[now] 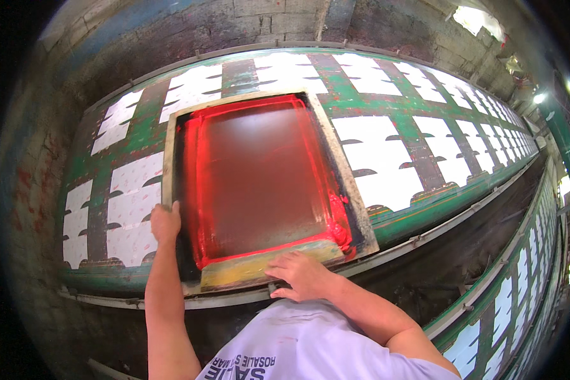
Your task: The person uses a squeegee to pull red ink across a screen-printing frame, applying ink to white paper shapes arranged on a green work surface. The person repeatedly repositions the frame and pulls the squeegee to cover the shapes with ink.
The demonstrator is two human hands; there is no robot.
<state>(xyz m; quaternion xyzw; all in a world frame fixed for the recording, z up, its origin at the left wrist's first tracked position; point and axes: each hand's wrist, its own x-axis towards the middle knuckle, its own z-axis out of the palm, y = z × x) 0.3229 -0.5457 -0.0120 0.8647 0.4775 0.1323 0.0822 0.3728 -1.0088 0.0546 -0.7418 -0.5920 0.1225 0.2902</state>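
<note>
Gripping the left rim of a wooden screen frame (328, 140): left hand (164, 223), some fingers hidden at the edge. Right hand (297, 276) clasps a yellowish squeegee (239, 270) at the frame's near end, fingers over its top, thumb on the near side; undersides unseen. Frame lies on a green table (361, 103), hiding what is beneath. Red ink (337, 223) rings the mesh. Farthest white pieces (379, 155) blur together.
</note>
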